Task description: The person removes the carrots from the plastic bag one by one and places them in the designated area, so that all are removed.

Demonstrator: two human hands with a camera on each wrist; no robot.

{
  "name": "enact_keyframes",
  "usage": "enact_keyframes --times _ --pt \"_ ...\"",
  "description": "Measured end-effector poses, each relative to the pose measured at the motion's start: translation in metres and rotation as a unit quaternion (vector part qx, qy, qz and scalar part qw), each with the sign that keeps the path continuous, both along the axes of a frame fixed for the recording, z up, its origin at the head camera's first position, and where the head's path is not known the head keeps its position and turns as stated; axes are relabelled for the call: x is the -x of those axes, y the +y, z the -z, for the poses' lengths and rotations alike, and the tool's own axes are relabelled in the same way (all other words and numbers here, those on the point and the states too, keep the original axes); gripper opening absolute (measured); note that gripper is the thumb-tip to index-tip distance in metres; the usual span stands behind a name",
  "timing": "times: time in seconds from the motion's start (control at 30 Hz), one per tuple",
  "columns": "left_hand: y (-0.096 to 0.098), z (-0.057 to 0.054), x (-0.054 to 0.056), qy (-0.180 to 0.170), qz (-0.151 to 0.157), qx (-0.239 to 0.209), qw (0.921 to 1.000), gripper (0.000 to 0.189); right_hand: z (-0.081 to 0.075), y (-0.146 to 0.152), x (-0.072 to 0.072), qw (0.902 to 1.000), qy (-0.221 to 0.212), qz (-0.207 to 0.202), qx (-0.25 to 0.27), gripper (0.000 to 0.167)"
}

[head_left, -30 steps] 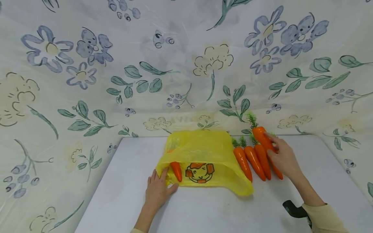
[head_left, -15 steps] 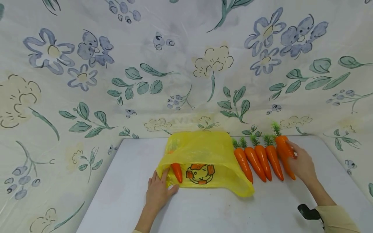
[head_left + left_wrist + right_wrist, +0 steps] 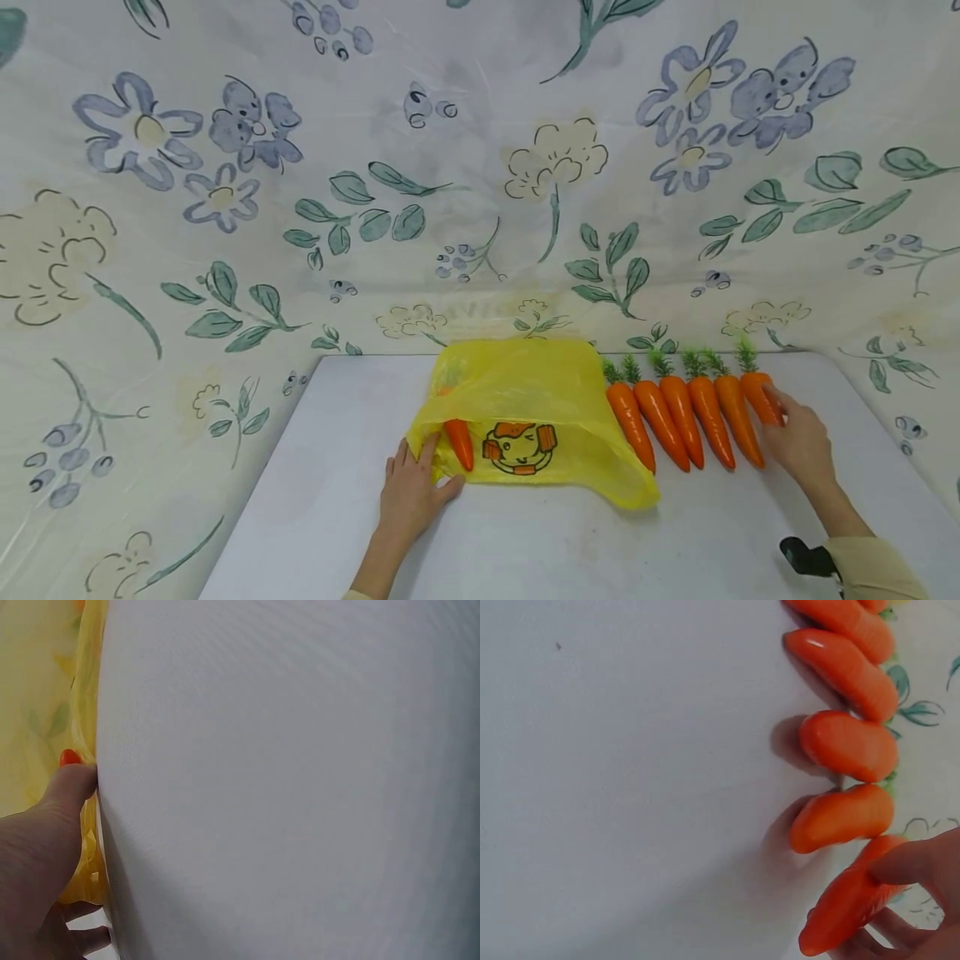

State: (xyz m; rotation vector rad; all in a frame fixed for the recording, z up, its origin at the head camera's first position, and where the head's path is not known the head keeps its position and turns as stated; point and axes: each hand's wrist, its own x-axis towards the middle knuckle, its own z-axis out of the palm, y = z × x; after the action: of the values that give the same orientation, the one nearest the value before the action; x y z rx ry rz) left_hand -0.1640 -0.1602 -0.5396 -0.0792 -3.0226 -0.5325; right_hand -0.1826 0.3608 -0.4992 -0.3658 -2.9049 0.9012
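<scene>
At the right end of a row of orange carrots with frilly green tops (image 3: 708, 421), my right hand (image 3: 801, 442) grips the last carrot (image 3: 847, 900). The thumb lies on top of it and the fingers are at its far side in the right wrist view. A yellow plastic bag (image 3: 517, 375) lies on its side, mouth facing me, with a cartoon print inside. One carrot (image 3: 460, 446) shows in its mouth at the left. My left hand (image 3: 408, 496) rests with spread, fairly straight fingers on the bag's left front corner; its thumb (image 3: 71, 787) lies along the edge.
A white table (image 3: 555, 550) carries everything. Behind it and at the sides hangs a floral sheet (image 3: 480, 167). The row of carrots starts right beside the bag's right side. A black device (image 3: 808, 557) sits at my right wrist.
My right hand has moved right along the row, leaving a carrot upright in line, and the carrot it now grips lies at the row's right end. The left hand and bag stay put.
</scene>
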Motion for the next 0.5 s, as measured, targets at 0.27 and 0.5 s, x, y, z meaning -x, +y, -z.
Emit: enact_keyframes --times 0.27,0.5 --pt "0.002 0.0 -0.001 -0.004 -0.001 -0.001 1.0 0.082 0.006 0.006 0.0 0.9988 -0.047 -0.012 -0.008 0.058" --pt "0.002 -0.001 -0.001 -0.003 0.0 -0.001 1.0 0.081 0.011 0.009 0.003 0.9973 -0.058 -0.036 -0.027 0.059"
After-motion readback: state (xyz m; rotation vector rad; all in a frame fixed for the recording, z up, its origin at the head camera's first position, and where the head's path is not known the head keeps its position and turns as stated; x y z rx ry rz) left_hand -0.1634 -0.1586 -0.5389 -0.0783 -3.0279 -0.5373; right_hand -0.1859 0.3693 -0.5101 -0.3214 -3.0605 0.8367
